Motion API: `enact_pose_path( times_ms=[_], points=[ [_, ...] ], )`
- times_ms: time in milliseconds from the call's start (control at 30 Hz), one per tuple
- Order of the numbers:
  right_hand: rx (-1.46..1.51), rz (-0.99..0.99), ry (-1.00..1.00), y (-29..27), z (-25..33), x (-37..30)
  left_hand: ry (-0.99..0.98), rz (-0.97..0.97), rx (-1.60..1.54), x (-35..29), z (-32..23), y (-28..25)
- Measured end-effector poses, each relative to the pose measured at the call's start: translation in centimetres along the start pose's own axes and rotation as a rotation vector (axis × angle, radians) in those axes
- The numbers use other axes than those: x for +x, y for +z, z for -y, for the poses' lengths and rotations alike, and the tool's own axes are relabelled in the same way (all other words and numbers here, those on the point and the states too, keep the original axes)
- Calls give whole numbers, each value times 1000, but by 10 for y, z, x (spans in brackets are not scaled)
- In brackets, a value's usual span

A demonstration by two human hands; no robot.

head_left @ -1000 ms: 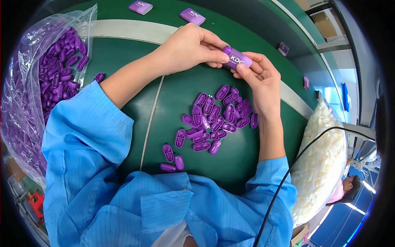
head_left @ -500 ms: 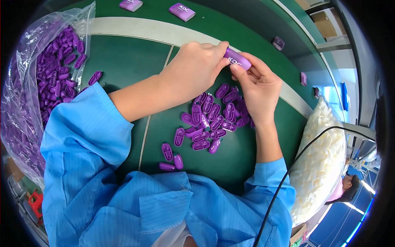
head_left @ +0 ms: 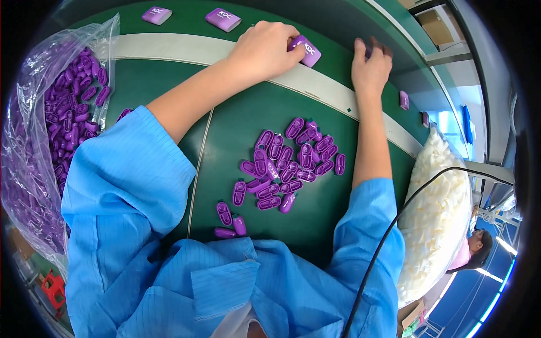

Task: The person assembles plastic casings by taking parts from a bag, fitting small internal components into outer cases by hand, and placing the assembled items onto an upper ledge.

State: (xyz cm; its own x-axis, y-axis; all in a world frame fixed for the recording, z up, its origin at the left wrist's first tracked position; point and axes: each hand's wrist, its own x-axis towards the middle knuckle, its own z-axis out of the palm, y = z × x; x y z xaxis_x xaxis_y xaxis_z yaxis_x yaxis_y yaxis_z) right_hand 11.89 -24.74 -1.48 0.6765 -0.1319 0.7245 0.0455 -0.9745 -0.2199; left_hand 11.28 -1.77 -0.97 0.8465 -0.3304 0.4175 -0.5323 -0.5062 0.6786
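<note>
My left hand (head_left: 266,49) is closed on a flat purple case (head_left: 309,53) with white lettering, holding its left end over the far green strip, close to the pale border. To the right, my right hand (head_left: 372,70) reaches across the border. Its thumb and fingers close about another purple case (head_left: 368,53), mostly hidden by them. Nearer to me, a loose cluster of small purple oval shells (head_left: 289,155) lies on the green table (head_left: 152,79). Many show their hollow side, while a few lie with the smooth side up.
A clear plastic bag (head_left: 34,73) full of purple shells lies open at the left. More purple cases (head_left: 224,19) are spaced along the far strip. At the right stand a bag of cream-coloured pieces (head_left: 437,219) and a black cable (head_left: 389,242). A person (head_left: 470,250) is beyond.
Both hands held one case together above the shells. Now my left hand has carried it to the far strip, and my right hand has let go and moved to another case.
</note>
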Motion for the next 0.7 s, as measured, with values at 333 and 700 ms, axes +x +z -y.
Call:
enact_pose_path(
  times_ms=[333, 700],
  points=[
    [310, 202, 345, -41, 22, -20, 242, 213, 63, -63, -41, -28],
    [1311, 712, 726, -97, 78, -68, -152, 266, -444, -55, -35, -31]
  ],
)
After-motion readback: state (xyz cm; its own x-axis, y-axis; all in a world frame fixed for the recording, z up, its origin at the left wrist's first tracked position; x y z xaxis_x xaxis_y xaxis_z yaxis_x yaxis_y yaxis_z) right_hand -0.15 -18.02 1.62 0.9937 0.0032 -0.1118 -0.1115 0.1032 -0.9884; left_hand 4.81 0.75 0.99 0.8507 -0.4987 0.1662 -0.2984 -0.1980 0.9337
